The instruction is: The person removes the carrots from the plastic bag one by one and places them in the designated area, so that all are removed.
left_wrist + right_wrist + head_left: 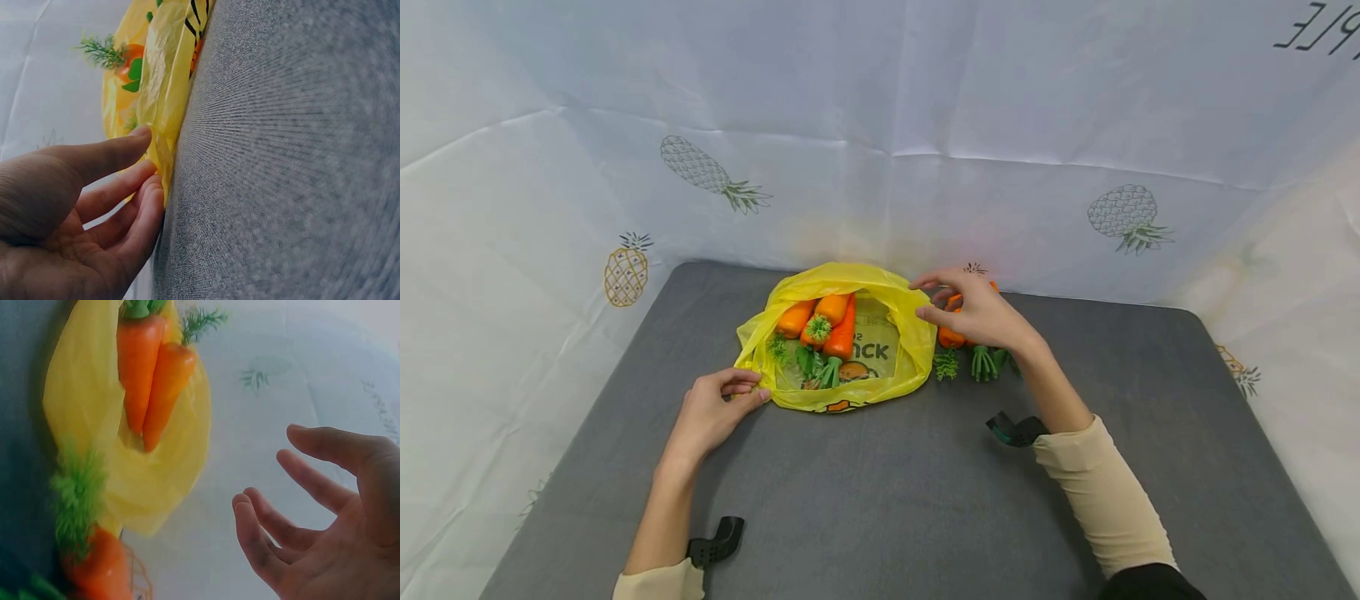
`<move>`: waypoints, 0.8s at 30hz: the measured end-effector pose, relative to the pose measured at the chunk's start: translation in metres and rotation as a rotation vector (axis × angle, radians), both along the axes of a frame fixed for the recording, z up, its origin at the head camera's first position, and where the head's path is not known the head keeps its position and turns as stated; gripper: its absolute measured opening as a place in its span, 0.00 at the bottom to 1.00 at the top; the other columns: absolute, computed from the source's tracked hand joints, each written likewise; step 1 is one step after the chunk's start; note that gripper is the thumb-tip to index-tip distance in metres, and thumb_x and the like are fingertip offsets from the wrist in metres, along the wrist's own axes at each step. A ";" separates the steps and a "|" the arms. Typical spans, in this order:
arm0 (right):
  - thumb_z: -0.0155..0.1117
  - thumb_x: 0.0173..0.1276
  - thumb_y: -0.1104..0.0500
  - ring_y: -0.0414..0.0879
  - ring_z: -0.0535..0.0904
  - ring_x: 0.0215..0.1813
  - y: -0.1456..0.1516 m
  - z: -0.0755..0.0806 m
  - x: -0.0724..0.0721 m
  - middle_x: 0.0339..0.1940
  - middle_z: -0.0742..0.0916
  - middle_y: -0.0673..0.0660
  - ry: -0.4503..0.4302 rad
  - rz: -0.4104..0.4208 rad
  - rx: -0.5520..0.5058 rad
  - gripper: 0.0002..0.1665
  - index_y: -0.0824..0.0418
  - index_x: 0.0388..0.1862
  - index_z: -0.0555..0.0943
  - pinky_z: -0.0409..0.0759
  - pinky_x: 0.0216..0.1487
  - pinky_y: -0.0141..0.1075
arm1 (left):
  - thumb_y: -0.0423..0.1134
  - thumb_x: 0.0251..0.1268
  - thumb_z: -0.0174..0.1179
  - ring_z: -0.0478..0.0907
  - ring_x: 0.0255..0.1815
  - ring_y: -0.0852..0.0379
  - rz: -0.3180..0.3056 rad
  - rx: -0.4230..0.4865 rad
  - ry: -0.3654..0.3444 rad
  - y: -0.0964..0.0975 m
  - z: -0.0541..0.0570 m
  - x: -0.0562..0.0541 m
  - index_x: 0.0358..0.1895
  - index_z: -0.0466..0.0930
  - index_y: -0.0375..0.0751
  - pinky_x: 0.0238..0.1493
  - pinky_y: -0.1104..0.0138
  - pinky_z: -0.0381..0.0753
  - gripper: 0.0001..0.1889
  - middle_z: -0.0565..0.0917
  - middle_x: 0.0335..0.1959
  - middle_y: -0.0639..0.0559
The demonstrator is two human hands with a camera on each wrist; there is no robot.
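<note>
A yellow plastic bag (916, 346) lies with its mouth spread wide, printed lettering showing inside. Several orange carrots (840, 340) with green tops rest in it, toward its left side. At the bag's near left corner my left hand (709, 414) pinches the rim between thumb and fingers; the left wrist view shows the yellow film (161, 153) at those fingertips. My right hand (981, 310) hovers by the bag's right rim, fingers parted and holding nothing. Partly behind it, more carrots (951, 337) lie outside the bag; one carrot (100, 565) shows low in the right wrist view.
Dark grey cloth covers the table (880, 500), whose back edge runs just behind the bag. A pale curtain (865, 100) printed with pineapples hangs behind and at both sides. Black wrist mounts (1017, 429) stick out from the forearms above the table.
</note>
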State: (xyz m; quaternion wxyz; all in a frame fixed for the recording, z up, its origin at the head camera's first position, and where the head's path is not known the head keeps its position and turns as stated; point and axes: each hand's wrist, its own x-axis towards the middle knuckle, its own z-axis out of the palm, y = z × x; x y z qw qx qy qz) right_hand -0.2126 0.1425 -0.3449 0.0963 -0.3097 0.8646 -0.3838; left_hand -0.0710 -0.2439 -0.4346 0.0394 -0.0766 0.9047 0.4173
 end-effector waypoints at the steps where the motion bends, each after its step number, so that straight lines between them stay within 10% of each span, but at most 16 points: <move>1: 0.69 0.80 0.56 0.64 0.84 0.67 -0.003 0.001 0.001 0.73 0.83 0.66 -0.004 0.004 -0.007 0.26 0.61 0.72 0.80 0.82 0.68 0.61 | 0.46 0.75 0.72 0.87 0.58 0.40 0.000 0.001 0.000 0.000 0.000 0.000 0.61 0.87 0.37 0.50 0.61 0.81 0.21 0.91 0.55 0.37; 24: 0.68 0.81 0.54 0.59 0.86 0.65 -0.078 -0.013 -0.015 0.69 0.86 0.64 -0.051 0.096 -0.111 0.25 0.62 0.70 0.82 0.84 0.66 0.55 | 0.46 0.75 0.71 0.86 0.60 0.38 -0.006 0.001 -0.003 -0.001 0.001 0.000 0.61 0.87 0.36 0.50 0.61 0.82 0.20 0.91 0.57 0.36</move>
